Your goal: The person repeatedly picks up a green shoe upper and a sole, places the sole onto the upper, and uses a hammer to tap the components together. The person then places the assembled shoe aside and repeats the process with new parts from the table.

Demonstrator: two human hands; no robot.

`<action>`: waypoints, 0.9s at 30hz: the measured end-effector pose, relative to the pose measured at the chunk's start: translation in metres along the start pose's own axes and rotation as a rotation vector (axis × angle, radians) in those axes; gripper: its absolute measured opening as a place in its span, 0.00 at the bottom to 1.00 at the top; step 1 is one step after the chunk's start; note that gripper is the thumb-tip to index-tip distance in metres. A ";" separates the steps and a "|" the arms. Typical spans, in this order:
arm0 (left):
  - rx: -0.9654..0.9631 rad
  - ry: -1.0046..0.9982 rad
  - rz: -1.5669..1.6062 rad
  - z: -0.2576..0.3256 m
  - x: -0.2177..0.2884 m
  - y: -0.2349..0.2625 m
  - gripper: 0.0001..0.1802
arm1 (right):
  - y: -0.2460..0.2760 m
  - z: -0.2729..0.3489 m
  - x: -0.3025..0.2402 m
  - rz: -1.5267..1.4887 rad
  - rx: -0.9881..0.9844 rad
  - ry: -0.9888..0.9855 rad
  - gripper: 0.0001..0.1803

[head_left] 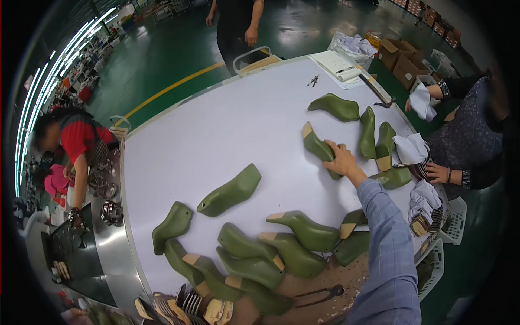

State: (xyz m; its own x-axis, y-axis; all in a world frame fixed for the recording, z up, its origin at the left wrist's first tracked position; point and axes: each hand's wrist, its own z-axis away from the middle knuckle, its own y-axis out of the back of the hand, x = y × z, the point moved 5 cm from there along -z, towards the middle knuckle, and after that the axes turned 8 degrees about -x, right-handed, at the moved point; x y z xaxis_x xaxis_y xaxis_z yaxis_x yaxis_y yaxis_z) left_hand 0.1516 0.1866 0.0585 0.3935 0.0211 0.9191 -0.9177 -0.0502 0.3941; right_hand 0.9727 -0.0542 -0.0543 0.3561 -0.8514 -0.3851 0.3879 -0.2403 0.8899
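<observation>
Directly under right hand, shoe last

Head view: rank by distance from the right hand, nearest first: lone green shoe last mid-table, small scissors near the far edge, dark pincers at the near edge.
1. Lone green shoe last, mid-table, left of the right hand.
2. Small scissors, far edge, beyond the hand.
3. Dark pincers, near edge, by the sleeve.

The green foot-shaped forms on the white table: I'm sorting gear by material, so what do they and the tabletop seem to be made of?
The green shoe last under the right hand looks like moulded plastic with a smooth, dull finish: even olive colour, soft highlights. Its flat top face is tan, possibly bare or wood-like; I cannot tell which. The white table looks like a smooth, faintly glossy laminate or painted board, with a metal-looking rim.
</observation>
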 end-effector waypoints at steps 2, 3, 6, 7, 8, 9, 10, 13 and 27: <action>-0.107 0.075 0.068 0.000 -0.041 0.021 0.25 | -0.020 0.045 -0.032 0.098 -0.131 0.031 0.50; -0.209 0.157 0.195 -0.001 -0.065 0.025 0.23 | -0.027 0.070 -0.046 0.117 -0.195 0.036 0.50; -0.097 0.207 0.394 0.026 -0.015 -0.015 0.23 | -0.029 0.124 -0.093 0.273 -0.300 0.081 0.48; -0.289 0.148 0.484 0.038 -0.003 -0.020 0.23 | -0.026 0.142 -0.106 0.340 -0.322 0.093 0.47; -0.281 0.255 0.593 0.055 0.024 -0.032 0.26 | -0.015 0.157 -0.102 0.092 -0.319 0.019 0.46; -0.354 0.232 0.565 0.068 0.051 -0.035 0.24 | 0.000 0.173 -0.115 -0.008 -0.283 0.000 0.45; -0.375 0.262 0.588 0.077 0.061 -0.037 0.23 | 0.016 0.193 -0.128 -0.103 -0.250 -0.025 0.45; -0.569 0.372 0.629 0.088 0.063 -0.051 0.25 | 0.036 0.275 -0.179 -0.334 -0.037 0.216 0.44; -0.743 0.567 1.479 0.092 -0.005 0.008 0.40 | -0.177 0.637 -0.329 -1.049 -0.858 0.493 0.42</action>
State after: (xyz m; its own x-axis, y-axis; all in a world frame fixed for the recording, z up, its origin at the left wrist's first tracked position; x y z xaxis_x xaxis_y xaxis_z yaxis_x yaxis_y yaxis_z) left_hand 0.1472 0.0944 0.0575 -0.6414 0.7078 0.2962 -0.3470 0.0767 -0.9347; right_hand 0.2456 -0.0284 0.0709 -0.2254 -0.1737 -0.9587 0.9690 -0.1418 -0.2022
